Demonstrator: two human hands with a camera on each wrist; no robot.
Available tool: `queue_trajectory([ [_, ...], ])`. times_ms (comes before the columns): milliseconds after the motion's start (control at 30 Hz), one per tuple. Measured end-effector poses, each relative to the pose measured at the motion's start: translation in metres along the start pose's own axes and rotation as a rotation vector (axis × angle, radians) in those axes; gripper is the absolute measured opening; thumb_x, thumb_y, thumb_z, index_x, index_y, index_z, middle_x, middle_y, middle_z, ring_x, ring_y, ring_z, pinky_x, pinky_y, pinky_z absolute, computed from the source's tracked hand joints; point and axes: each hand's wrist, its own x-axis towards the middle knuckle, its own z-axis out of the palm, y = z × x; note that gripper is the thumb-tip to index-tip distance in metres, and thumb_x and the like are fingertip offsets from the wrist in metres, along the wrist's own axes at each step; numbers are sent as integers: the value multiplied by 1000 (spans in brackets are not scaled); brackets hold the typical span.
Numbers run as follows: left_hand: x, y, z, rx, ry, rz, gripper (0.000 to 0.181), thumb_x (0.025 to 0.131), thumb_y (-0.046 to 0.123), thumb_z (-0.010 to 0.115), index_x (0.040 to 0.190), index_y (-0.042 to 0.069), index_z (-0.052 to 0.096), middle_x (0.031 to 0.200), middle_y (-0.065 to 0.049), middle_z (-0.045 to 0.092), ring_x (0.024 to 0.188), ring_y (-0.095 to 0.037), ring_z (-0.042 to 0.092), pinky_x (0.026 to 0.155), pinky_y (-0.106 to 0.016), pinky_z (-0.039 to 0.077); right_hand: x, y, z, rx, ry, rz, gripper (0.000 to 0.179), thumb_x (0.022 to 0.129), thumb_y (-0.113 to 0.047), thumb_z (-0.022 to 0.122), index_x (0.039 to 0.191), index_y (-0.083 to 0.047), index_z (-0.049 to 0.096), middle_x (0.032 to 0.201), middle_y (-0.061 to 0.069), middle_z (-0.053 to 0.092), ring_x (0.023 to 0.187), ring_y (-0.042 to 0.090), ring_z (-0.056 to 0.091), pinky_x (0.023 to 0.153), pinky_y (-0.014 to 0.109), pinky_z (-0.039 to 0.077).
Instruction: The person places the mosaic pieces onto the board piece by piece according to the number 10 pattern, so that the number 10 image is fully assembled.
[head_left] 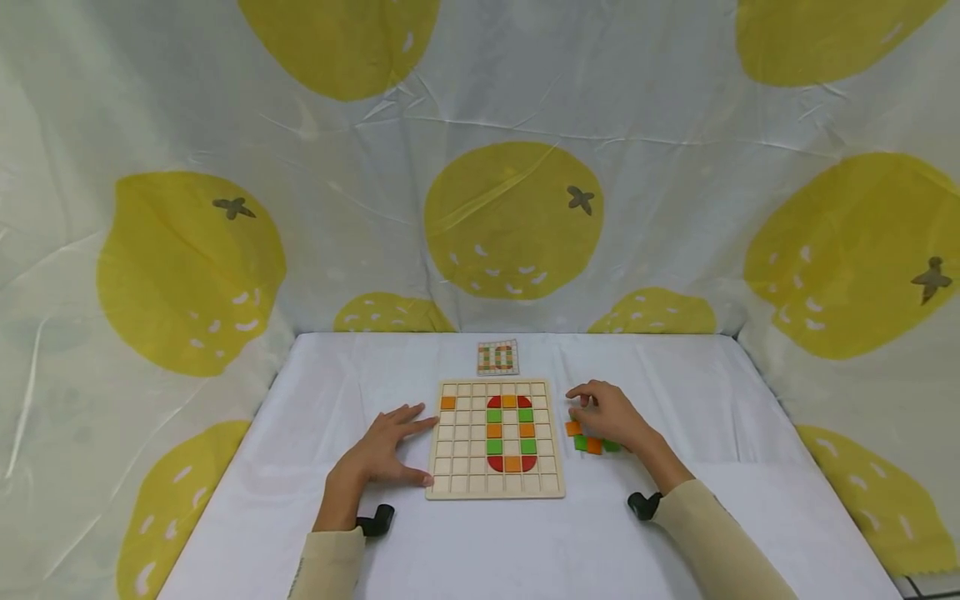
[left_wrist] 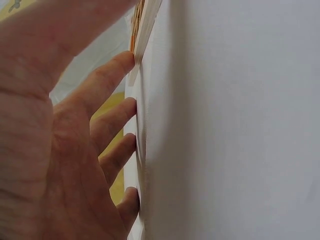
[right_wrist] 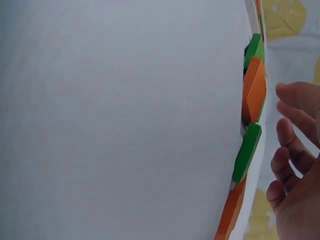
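One sleeve print (head_left: 298, 575): illegible
My left hand (head_left: 385, 447): fingers spread, touching board (head_left: 461, 467)
Right hand (head_left: 609, 415): fingers bent above tiles (head_left: 594, 446)
Card (head_left: 498, 357): beyond board

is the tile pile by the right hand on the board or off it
Off: the orange and green tile pile lies on white cloth, a strip of cloth separating it from the wooden grid board.
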Motion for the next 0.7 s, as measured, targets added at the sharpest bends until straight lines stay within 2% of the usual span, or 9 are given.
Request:
queue_trajectory([
  [200,0,-2,1,-7,-1,0,99,64,64,89,150,30,55,166,-7,38,156,-39,28,126,-65,16,-6,16,-4,-14,-30,-7,26,94,-21,74,119,-18,76,89,-4,59,86,16,51,78,31,45],
  [400,0,-2,1,-1,8,4,99,63,65,89,150,31,55,166,-7,39,156,-39,28,125,-66,17,-9,23,-8,-24,-66,-32,29,92,-17,75,121,-15,73,90,-3,57,86,15,50,76,30,43],
  [700,0,-2,1,-8,6,0,100,63,64,89,151,31,55,166,-8,38,156,-39,28,126,-66,16,-9,27,-8,1,-97,19,28,92,-22,78,119,-17,74,93,-3,59,87,15,52,77,28,44],
])
